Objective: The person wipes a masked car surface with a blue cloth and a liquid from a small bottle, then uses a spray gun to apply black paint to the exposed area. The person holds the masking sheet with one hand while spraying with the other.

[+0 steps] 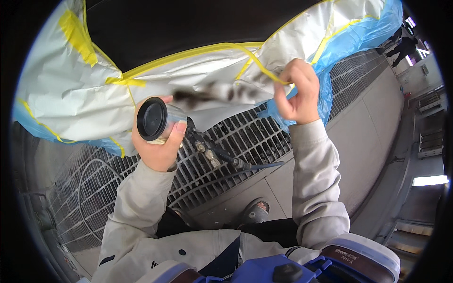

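My left hand [159,155] is wrapped round the clear cup of a spray gun, its black lid [152,119] tilted toward me. Metal hose fittings [207,154] show beside the cup; the gun's body is mostly hidden. Up and to the right, my right hand [300,92] pinches the end of a yellow masking tape strip [262,66]. That strip stands loose in an arc from the taped lower edge of a glossy black panel [188,23]. White masking paper [179,70] borders the panel, with dark smudges between my hands.
Blue plastic film [325,78] hangs from the paper's outer edge. Below lies a metal floor grating [255,134], crossed by an air hose [266,165]. A respirator [354,259] juts in at the bottom. Another person [404,49] in dark clothes is far right.
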The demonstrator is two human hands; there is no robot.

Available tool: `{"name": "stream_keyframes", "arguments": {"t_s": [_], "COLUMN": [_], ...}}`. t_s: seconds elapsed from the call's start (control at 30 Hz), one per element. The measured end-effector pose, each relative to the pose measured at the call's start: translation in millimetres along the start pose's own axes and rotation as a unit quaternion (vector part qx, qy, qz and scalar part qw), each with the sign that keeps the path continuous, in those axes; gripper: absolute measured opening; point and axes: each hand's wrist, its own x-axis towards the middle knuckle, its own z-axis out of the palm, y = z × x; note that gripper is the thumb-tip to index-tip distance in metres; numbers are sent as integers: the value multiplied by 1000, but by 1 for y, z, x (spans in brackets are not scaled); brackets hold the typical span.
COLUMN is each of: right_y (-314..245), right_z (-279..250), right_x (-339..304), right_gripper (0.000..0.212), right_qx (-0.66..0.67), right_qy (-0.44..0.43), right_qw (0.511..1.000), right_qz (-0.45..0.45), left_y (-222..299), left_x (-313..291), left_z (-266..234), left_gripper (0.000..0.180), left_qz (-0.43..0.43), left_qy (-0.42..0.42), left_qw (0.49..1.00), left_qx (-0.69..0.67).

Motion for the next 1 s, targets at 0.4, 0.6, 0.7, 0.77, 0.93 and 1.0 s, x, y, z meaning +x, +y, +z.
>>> {"name": "stream_keyframes", "arguments": {"t_s": [0.4, 0.6, 0.7, 0.77, 0.93, 1.0], "right_y": [-9, 3, -9, -19, -20, -23], "right_z": [-58, -39, -8, 18, 65, 73], "right_x": [5, 4, 19, 19, 32, 28], "right_gripper": [34, 33, 33, 39, 37, 36], "right_qx": [148, -207, -43, 19, -51, -58], "right_qy": [-65, 46, 206, 134, 129, 91], "right_qw": [887, 885, 956, 975, 983, 986], "right_qz": [432, 415, 202, 176, 118, 127], "left_y": [12, 12, 10, 7, 6, 6], "left_x": [-1, 0, 5, 8, 11, 11], "left_z": [-20, -16, -10, -8, 4, 5], "left_gripper": [44, 48, 48, 50, 53, 53], "left_qz": [-16, 30, 14, 62, 64, 76], "left_qy": [32, 3, 9, 12, 21, 19], "left_qw": [998, 983, 986, 974, 975, 972], "left_qx": [58, 182, 168, 216, 211, 220]}}
